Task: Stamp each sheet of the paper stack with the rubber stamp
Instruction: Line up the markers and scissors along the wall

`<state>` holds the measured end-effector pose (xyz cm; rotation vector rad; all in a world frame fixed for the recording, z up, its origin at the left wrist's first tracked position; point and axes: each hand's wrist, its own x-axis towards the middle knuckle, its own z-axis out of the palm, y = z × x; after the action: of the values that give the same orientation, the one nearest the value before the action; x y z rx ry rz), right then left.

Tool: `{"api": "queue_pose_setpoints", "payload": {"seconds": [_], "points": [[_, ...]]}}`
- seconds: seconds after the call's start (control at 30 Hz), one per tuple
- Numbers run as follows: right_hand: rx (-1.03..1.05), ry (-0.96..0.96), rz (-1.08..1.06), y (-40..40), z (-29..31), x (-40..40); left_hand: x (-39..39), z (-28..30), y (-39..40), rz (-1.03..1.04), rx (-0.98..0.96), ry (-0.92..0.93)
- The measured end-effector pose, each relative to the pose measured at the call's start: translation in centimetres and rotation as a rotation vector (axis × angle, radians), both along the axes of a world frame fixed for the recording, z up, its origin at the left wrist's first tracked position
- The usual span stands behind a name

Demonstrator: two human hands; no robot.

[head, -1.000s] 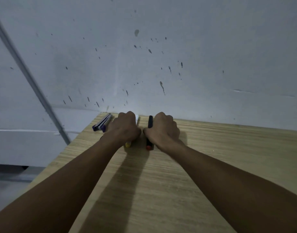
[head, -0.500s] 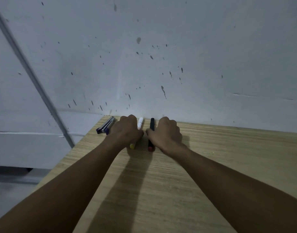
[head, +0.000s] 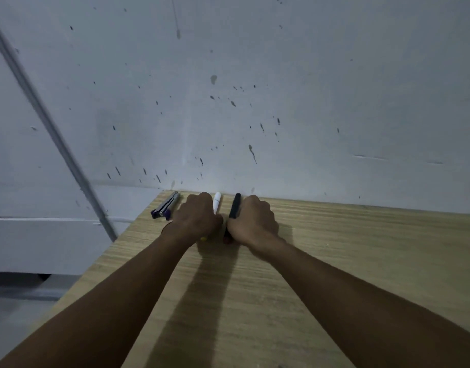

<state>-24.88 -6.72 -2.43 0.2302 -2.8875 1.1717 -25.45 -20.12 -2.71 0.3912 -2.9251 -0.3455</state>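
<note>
No paper stack or rubber stamp is in view. Both my arms reach to the far edge of a light wooden table (head: 348, 261). My left hand (head: 198, 217) is curled, knuckles up, with a white marker (head: 217, 202) running along its thumb side; a yellow end shows by the wrist. My right hand (head: 253, 221) is curled the same way against a black marker (head: 235, 205), whose red end shows below the thumb. The two hands nearly touch. The fingers' hold on the markers is mostly hidden.
A purple and silver stapler (head: 166, 208) lies left of my left hand at the table's far left corner. A grey, speckled wall (head: 255, 102) rises right behind the table. The table's left edge drops to the floor (head: 16, 314).
The white marker's far tip has come into sight beyond my left hand. Both hands stay curled in nearly the same place; the view has tilted slightly.
</note>
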Motion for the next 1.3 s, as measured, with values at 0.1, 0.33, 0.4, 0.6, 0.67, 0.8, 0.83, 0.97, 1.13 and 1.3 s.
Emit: {"api": "queue_pose_setpoints", "payload": {"seconds": [0.1, 0.33, 0.4, 0.6, 0.67, 0.8, 0.83, 0.97, 1.13, 1.3], "points": [[0.008, 0.0, 0.0, -0.1, 0.1, 0.1, 0.1, -0.1, -0.1, -0.003, 0.014, -0.006], [-0.03, -0.039, 0.02, 0.6, 0.1, 0.2, 0.5, 0.4, 0.2, -0.012, 0.012, -0.022], [-0.014, -0.049, 0.033, 1.2, 0.3, 0.4, 1.0, 1.0, 0.5, -0.017, -0.002, -0.007], [0.178, 0.079, 0.059, 4.6, 1.0, 2.3, 4.3, 2.9, 3.0, -0.112, 0.023, 0.221], [0.255, 0.141, 0.055, 6.6, 1.4, 3.6, 6.1, 3.6, 4.9, -0.177, 0.068, 0.35], [0.332, 0.22, 0.035, 11.2, 2.2, 6.9, 9.7, 4.0, 9.0, -0.314, 0.167, 0.508], [0.341, 0.237, 0.028, 12.4, 2.4, 7.8, 10.6, 3.9, 9.9, -0.332, 0.181, 0.531], [0.377, 0.303, 0.028, 18.3, 3.0, 11.8, 14.2, 3.6, 14.2, -0.39, 0.254, 0.571], [0.411, 0.312, -0.057, 26.2, 2.6, 16.7, 18.3, 2.4, 20.2, -0.466, 0.342, 0.562], [0.436, 0.261, -0.228, 32.6, 2.2, 20.4, 21.0, 1.3, 25.0, -0.54, 0.395, 0.518]]}}
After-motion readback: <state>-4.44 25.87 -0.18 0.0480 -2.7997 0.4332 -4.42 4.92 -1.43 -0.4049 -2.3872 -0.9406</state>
